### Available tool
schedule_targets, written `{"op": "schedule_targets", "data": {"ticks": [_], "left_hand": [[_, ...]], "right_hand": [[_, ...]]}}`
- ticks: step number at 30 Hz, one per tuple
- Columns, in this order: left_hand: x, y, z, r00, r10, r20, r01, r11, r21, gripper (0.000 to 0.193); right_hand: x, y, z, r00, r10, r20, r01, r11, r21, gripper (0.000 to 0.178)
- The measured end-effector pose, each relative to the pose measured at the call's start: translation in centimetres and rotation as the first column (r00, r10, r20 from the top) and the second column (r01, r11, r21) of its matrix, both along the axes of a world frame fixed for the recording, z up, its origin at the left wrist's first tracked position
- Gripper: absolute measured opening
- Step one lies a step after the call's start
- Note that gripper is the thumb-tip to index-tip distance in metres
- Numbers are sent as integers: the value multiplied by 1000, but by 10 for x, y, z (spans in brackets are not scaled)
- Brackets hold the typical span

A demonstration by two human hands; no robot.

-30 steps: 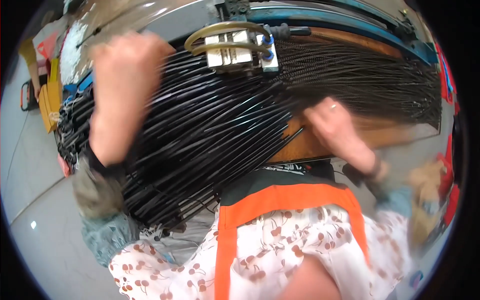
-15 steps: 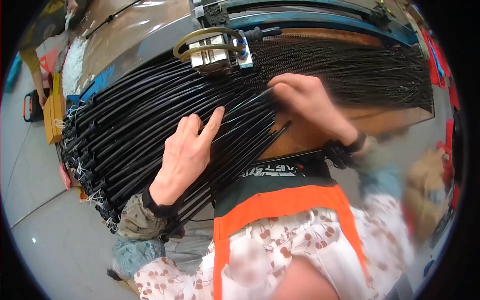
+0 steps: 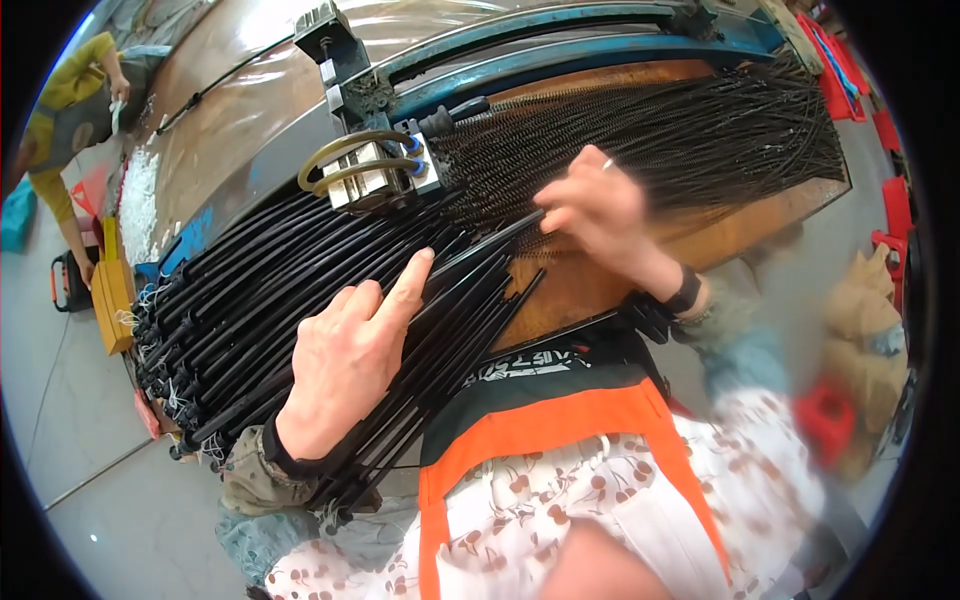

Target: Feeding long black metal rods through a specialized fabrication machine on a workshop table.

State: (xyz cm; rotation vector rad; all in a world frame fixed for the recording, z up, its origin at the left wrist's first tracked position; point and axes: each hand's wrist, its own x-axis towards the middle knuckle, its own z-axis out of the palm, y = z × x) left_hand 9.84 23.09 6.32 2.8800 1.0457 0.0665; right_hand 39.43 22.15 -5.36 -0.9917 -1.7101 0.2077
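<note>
a person leans over a workbench [image 3: 240, 130], seen from above, with both bare hands on a wide spread of black rods [image 3: 300, 290]. the rods lie side by side in a fan across the bench, running from its near left edge, where their ends hang over with pale threads showing, up toward the middle.

the left hand [image 3: 345, 365] rests flat on top of the rods near the bench's near edge. its palm faces down and its forefinger stretches out along one rod, pointing toward the middle; the hand is not closed around anything, only pressing on the bundle.

the right hand [image 3: 595, 215] is blurred. it sits past the middle of the bench, where the rods' far ends meet a row of thin black coiled wires [image 3: 680, 140] that spreads to the right edge. its fingertips pinch together at the end of one rod, though the blur makes it impossible to tell whether it truly grips the rod. a ring shows on one finger and a dark band on the wrist.

just beyond the rods, at the bench's far side, sits a small metal block with brass-coloured tubes [image 3: 370, 170], fixed beside a blue rail [image 3: 560, 50]. at the far left, another person in a yellow sleeve [image 3: 60, 110] stands well apart.
</note>
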Motion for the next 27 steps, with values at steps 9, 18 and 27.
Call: {"op": "schedule_targets", "data": {"ticks": [9,18,27], "left_hand": [[15,5,10,998,-58,-18,56,994,-91,52],[78,72,48,957,-249,152,217,956,197,40],[138,147,27,928,-366,76,329,897,296,42]], "right_hand": [[21,-4,-5,974,46,222,-86,981,176,28],[89,-4,9,905,-334,264,337,941,34,61],[200,16,7,720,-515,464,648,739,-185,44]]}}
